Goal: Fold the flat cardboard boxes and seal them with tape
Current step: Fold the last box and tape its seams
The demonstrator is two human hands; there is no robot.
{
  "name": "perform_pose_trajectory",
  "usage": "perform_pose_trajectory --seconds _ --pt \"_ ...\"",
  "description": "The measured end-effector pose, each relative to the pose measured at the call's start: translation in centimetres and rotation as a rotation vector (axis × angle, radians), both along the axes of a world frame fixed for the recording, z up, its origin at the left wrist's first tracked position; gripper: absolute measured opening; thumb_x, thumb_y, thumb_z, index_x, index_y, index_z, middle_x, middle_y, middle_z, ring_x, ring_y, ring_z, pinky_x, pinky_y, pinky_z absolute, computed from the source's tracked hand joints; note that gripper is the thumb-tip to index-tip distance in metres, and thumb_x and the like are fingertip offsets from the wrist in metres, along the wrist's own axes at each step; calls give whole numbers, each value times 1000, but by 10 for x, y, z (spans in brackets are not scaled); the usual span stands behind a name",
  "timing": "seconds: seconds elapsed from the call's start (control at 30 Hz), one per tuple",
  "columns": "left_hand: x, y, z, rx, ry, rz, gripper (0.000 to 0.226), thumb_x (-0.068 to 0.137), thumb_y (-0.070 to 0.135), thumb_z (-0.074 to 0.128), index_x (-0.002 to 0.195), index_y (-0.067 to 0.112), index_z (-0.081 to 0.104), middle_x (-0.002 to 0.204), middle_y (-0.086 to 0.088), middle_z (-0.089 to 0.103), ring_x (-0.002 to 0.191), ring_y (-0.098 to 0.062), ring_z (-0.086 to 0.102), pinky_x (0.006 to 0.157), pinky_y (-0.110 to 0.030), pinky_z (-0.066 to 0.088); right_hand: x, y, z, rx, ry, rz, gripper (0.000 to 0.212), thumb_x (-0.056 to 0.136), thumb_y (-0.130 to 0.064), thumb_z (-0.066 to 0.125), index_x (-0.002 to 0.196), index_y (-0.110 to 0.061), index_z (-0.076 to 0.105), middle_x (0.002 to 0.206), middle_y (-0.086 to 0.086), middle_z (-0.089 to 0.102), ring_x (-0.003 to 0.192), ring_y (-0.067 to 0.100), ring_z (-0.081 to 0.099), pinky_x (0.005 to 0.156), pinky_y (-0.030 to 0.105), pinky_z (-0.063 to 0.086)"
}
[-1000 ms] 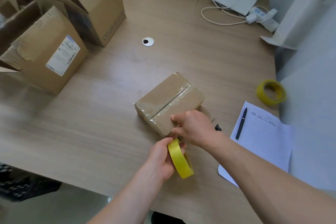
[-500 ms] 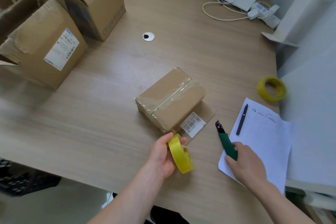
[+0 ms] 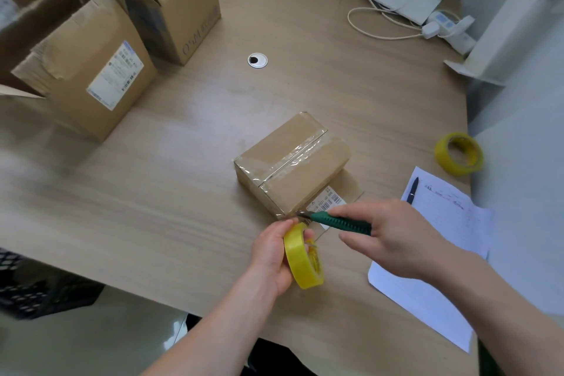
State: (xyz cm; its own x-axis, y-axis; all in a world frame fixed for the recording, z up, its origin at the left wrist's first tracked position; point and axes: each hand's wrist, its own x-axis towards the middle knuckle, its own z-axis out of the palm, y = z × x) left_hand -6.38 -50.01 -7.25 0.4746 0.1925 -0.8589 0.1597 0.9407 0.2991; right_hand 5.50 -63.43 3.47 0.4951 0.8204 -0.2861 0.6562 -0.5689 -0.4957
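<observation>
Nearest the viewer, the left hand [image 3: 273, 256] curls its fingers round a yellow roll of clear tape [image 3: 303, 256], held on edge just in front of the box. The right hand [image 3: 390, 235] grips a green-handled utility knife [image 3: 335, 221], its tip at the box's near lower corner, directly above the roll. The small brown cardboard box [image 3: 293, 163] sits closed near the middle of the wooden table [image 3: 171, 192], a clear tape strip along its top seam and down the near face; a barcode label lies at its right base. Bare tabletop lies to its left and beyond. To the right, touching neither hand, a lined paper sheet [image 3: 433, 268] bearing a black pen [image 3: 412, 190] overhangs the table edge. Farther right lies a second yellow tape roll [image 3: 458, 153]; at far left stand larger open cardboard boxes [image 3: 91, 70].
</observation>
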Motion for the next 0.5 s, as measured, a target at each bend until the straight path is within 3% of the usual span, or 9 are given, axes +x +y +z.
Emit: perform_pose_trajectory --seconds 0.17,0.5 --pt "-1 -2 2 61 -10 42 28 89 6 64 114 -7 62 80 -26 66 55 -25 66 43 -24 46 2 14 3 -145 -113 118 37 86 -41 57 120 -55 54 81 -12 66 79 12 59 64 36 51" --pt "-2 0 4 93 9 24 16 88 4 66 103 -2 65 74 -24 67 53 -26 66 43 -24 47 5 22 0 -133 -88 141 38 85 -44 55 120 -56 50 76 -9 66 70 11 57 58 36 50"
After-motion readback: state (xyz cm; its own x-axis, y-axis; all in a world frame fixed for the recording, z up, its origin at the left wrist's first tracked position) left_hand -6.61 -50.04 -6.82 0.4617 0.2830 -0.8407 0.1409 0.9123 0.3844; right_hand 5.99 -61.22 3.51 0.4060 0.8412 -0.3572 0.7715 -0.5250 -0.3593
